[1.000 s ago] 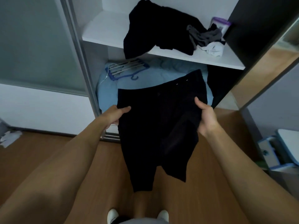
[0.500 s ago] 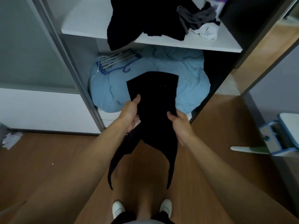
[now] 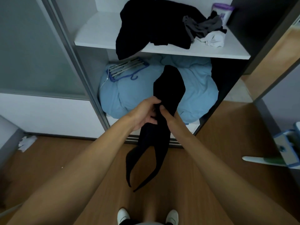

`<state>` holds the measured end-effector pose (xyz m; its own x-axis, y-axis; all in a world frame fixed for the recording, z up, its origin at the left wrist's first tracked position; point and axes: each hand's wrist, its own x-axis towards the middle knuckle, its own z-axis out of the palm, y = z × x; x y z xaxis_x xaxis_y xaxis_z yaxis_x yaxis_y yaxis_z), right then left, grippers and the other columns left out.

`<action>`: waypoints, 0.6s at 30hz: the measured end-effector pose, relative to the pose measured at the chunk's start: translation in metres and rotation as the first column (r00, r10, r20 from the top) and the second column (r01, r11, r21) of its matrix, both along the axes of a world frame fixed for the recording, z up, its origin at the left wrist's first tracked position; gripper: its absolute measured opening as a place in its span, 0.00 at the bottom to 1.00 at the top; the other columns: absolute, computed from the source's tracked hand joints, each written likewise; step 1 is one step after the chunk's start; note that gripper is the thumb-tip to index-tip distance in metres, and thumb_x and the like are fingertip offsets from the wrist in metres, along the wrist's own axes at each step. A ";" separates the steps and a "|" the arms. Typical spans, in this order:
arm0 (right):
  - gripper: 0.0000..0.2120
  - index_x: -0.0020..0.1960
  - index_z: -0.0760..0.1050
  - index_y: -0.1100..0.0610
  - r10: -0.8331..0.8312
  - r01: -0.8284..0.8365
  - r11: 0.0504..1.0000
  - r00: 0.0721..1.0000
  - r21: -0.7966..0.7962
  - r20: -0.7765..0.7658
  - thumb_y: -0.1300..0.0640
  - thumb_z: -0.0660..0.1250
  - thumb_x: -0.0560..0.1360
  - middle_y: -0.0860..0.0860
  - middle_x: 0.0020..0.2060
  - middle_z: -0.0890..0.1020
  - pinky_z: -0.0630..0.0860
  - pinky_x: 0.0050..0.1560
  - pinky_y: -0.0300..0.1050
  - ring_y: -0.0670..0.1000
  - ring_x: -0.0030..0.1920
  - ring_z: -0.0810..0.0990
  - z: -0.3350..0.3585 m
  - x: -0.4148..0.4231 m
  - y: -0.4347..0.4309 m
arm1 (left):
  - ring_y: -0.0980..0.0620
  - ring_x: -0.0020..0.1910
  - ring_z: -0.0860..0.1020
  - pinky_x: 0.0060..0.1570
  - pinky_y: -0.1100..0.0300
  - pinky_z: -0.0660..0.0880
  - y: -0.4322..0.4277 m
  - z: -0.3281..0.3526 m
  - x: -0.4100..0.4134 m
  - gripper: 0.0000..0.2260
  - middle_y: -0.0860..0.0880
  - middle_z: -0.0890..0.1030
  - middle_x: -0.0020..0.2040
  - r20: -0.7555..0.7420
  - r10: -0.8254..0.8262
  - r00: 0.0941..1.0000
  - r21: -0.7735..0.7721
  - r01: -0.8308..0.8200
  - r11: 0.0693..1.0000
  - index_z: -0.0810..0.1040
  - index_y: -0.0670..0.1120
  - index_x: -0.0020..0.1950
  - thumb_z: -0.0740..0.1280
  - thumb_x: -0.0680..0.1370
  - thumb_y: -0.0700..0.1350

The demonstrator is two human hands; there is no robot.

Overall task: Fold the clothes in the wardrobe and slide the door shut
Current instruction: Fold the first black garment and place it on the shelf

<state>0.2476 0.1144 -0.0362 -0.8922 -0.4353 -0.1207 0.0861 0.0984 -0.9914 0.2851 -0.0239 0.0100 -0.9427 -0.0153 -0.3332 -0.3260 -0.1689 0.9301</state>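
I hold black shorts (image 3: 168, 88) folded lengthwise in front of the open wardrobe, their two legs hanging toward the floor. My left hand (image 3: 144, 112) grips the garment's left edge at mid-height. My right hand (image 3: 167, 114) pinches it from the right, mostly hidden behind the cloth. The two hands almost touch. On the white shelf (image 3: 194, 51) lies a heap of black clothes (image 3: 155, 25), with grey clothing (image 3: 201, 26) and a white item (image 3: 212, 38) to its right. The sliding door (image 3: 32, 46) with its grey frame stands at the left.
A light blue bundle of bedding (image 3: 126, 98) fills the wardrobe's bottom, with blue hangers (image 3: 126, 69) on top. A purple-lidded container (image 3: 224, 10) stands at the shelf's back right. A blue and white object (image 3: 289, 146) sits on the wooden floor at the right. My white shoes (image 3: 123, 215) are below.
The shorts went from spread wide to folded in half, then narrower still. My hands came together at the middle of the garment.
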 end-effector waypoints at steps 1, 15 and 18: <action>0.18 0.66 0.70 0.38 0.022 -0.022 1.000 1.000 -0.010 0.012 0.40 0.65 0.77 0.34 0.58 0.77 0.71 0.57 0.29 0.29 0.57 0.76 0.002 -0.001 0.002 | 0.47 0.54 0.82 0.48 0.51 0.81 -0.003 0.001 0.001 0.19 0.42 0.80 0.62 -0.006 -0.036 0.999 0.074 0.037 0.997 0.75 0.43 0.68 0.53 0.83 0.47; 0.17 0.63 0.77 0.66 -0.102 0.158 0.980 0.920 -0.120 0.379 0.66 0.64 0.74 0.59 0.51 0.81 0.79 0.54 0.53 0.60 0.53 0.81 0.017 -0.019 0.033 | 0.58 0.54 0.81 0.60 0.49 0.76 -0.059 -0.053 -0.001 0.21 0.52 0.82 0.57 -0.153 0.369 0.917 -0.157 -0.391 0.907 0.74 0.50 0.65 0.72 0.76 0.57; 0.17 0.59 0.76 0.64 0.026 0.083 0.977 0.867 -0.195 0.498 0.64 0.62 0.71 0.57 0.46 0.77 0.75 0.48 0.49 0.57 0.45 0.78 0.022 -0.015 0.037 | 0.54 0.60 0.81 0.55 0.58 0.79 -0.071 -0.058 0.001 0.33 0.49 0.80 0.64 -0.044 0.141 0.989 0.003 -0.141 0.990 0.71 0.50 0.70 0.77 0.70 0.59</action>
